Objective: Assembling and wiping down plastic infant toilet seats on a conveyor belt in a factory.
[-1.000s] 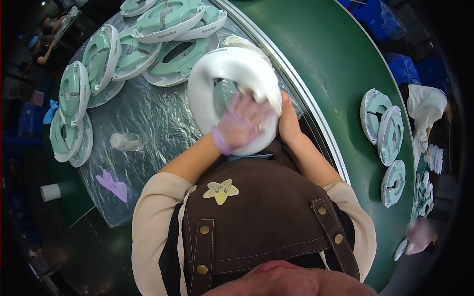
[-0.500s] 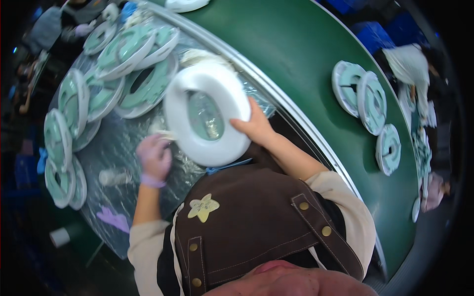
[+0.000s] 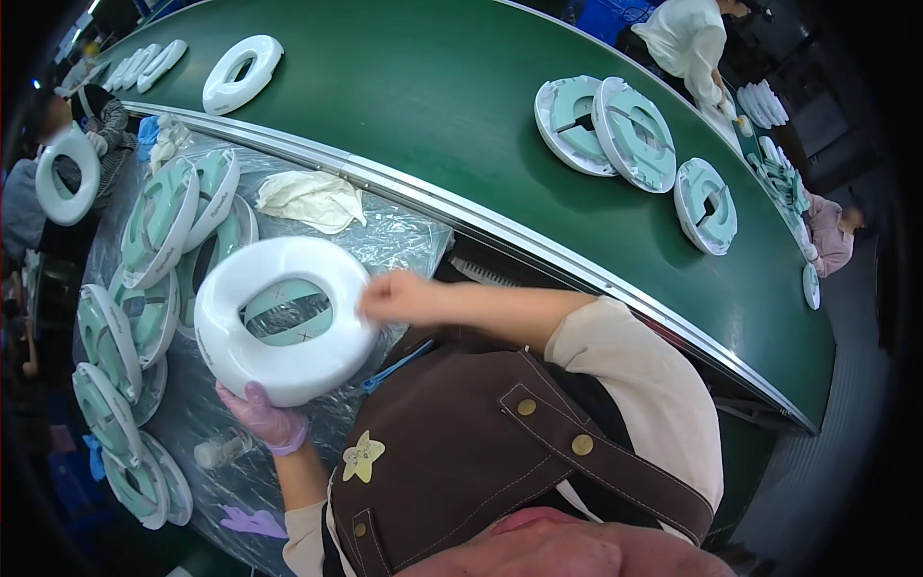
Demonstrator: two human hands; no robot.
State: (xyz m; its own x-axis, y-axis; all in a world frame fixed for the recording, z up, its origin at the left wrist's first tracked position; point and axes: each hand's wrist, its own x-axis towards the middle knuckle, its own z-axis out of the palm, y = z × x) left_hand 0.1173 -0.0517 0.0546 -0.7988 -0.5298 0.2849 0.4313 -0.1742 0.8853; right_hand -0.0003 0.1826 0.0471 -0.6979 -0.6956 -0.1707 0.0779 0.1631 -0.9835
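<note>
A glossy white oval ring seat (image 3: 229, 332), like a child's toilet seat, is held tilted above the plastic-covered table. My left hand (image 3: 264, 420), in a thin pink-purple glove, grips its lower left rim, thumb on the near face. At the seat's right rim is my bare right hand (image 3: 402, 297), its fingers curled in and slightly blurred. Anything inside that hand is hidden, and I cannot tell whether it touches the rim. Through the seat's opening shows a pale green panel (image 3: 288, 300). Close to my left wrist lies a small clear bottle (image 3: 223, 448).
Several similar seats (image 3: 159, 223) with green undersides lean together along the table's left side. A crumpled white cloth (image 3: 310, 200) lies near the metal rail (image 3: 404, 181). Beyond it, a green conveyor belt (image 3: 404, 87) carries more seats. A purple glove (image 3: 253, 521) rests by the near edge. Other people work around the belt.
The seat has shifted left and turned. My left hand has taken hold of its rim; my right hand has let go and curled beside it. The view has swung, showing more of the belt.
</note>
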